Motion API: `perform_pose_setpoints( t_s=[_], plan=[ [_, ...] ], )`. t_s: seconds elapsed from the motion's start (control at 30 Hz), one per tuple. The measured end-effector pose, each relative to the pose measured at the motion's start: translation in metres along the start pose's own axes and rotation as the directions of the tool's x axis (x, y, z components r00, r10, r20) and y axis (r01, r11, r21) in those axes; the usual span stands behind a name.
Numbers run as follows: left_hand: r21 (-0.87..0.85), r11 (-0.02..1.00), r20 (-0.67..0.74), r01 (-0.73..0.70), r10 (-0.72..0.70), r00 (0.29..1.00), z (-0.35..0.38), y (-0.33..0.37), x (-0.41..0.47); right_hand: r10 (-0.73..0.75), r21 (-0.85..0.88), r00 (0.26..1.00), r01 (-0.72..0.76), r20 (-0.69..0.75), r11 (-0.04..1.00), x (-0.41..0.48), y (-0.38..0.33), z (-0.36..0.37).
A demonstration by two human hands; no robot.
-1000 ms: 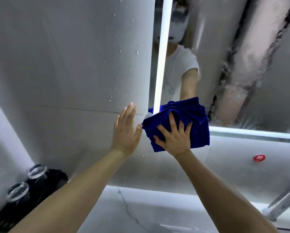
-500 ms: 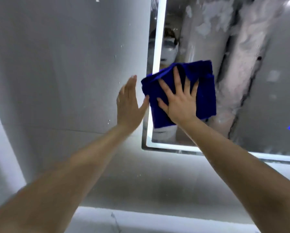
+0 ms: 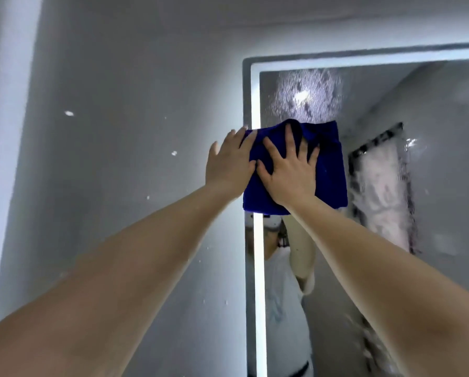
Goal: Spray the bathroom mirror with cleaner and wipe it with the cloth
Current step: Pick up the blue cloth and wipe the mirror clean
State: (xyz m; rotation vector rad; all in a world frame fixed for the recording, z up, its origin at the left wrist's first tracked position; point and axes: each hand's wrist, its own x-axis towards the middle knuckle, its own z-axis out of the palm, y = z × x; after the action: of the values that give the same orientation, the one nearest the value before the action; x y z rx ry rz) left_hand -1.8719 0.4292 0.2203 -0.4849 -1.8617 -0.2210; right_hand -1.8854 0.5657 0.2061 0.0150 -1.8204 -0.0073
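A folded dark blue cloth is pressed flat against the mirror near its upper left corner. My right hand lies spread on the cloth, palm down. My left hand rests flat on the wall beside the mirror's lit left edge, its fingertips touching the cloth's left border. A patch of white cleaner foam sits on the glass just above the cloth. No spray bottle is in view.
A lit strip runs down the mirror's left side and along its top. The grey tiled wall to the left carries scattered white droplets. The glass reflects a person in a white shirt and a foam-streaked panel.
Both hands and the cloth have moved up the mirror from its lower left corner to near its top left corner. My view has tilted upward with them.
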Motion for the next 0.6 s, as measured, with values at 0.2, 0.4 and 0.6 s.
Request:
perform_pose_setpoints(
  t_s=[0.2,0.4,0.6],
  plan=[
    [-0.100,0.993,-0.161,0.069,-0.084,0.983,-0.011,-0.008,0.050,0.034,0.030,0.998,-0.032,-0.052,0.999,0.055,0.003,-0.010],
    [-0.179,0.971,-0.161,0.158,-0.187,0.969,-0.014,-0.014,0.064,0.040,0.045,0.996,-0.037,-0.073,0.998,0.088,0.007,-0.020],
    [-0.077,0.997,-0.249,-0.011,-0.009,0.968,-0.023,-0.012,0.078,0.033,0.038,0.995,-0.029,-0.092,0.999,0.105,0.007,-0.023]
  ],
)
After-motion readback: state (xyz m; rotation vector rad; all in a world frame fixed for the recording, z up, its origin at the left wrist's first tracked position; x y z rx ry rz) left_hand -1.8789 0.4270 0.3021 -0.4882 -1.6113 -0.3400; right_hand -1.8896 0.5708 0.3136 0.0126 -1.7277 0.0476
